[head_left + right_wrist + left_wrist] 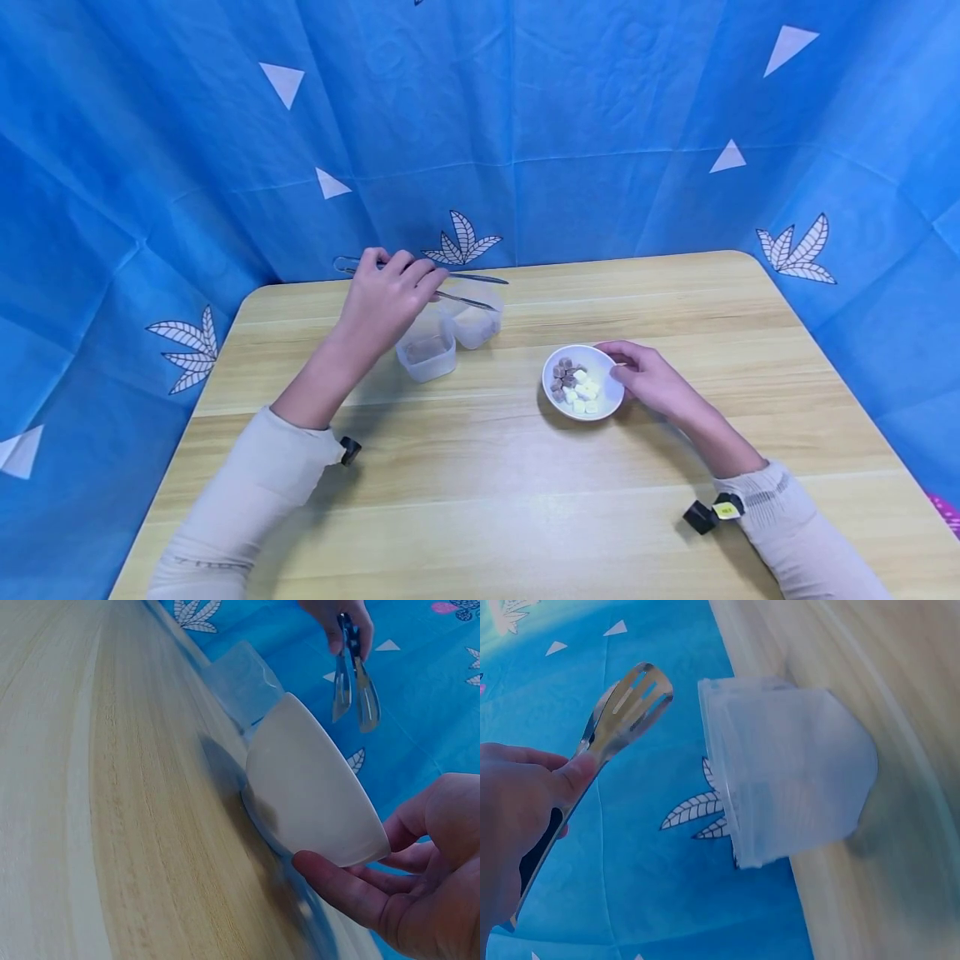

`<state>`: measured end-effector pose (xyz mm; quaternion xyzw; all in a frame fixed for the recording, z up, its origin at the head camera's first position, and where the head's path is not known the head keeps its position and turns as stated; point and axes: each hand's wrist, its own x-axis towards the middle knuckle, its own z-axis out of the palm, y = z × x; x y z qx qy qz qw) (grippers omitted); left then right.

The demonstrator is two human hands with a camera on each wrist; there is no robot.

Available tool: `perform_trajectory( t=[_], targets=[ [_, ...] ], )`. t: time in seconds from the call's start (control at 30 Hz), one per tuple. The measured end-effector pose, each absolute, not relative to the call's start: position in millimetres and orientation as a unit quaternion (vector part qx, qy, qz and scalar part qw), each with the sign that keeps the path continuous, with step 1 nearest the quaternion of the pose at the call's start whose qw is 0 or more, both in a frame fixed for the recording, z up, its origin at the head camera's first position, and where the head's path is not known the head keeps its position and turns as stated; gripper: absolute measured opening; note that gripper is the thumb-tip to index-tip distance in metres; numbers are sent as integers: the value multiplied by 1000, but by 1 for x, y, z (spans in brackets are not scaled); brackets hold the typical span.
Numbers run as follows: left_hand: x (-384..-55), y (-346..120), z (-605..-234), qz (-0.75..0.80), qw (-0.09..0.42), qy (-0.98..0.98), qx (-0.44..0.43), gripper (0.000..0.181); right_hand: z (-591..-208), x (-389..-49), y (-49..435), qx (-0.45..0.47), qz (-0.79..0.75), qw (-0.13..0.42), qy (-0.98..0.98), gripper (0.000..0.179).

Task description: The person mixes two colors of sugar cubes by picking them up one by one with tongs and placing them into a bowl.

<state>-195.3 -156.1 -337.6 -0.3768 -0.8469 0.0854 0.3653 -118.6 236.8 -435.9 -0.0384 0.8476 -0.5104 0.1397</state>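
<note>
My left hand [393, 293] holds metal tongs [634, 712] over two translucent plastic containers. The tongs' arms stand apart, their slotted ends pointing right, with nothing between them. One container [427, 360] sits at the front left; the other [480, 332] is beside it, partly beneath the tongs in the head view. Further right, my right hand [647, 377] grips the rim and side of a small white bowl [307, 780], thumb on one side and fingers on the other. Brown cubes [562, 377] lie in the bowl's left part, with white cubes [585, 395] next to them.
A light wooden table [480, 500] carries everything. Behind it and along both sides hangs a blue curtain [585, 100] with white leaves and triangles. Black devices are strapped at both wrists, among them the right one [701, 517].
</note>
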Motion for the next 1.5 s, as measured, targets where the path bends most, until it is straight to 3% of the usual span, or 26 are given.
perform_trajectory(
  t=[0.43,0.9,1.5],
  targets=[
    [-207,-166,-336,180,330,-841,-389,36,-436,-119,237,-39,-511,140,847,46],
    [-216,-156,-338,218,307,-829,-414,25,-436,-119,237,-36,-514,142,845,47],
    [-223,-132,-345,293,222,-815,-449,31,-435,-118,237,-34,-521,149,840,47]
  ],
)
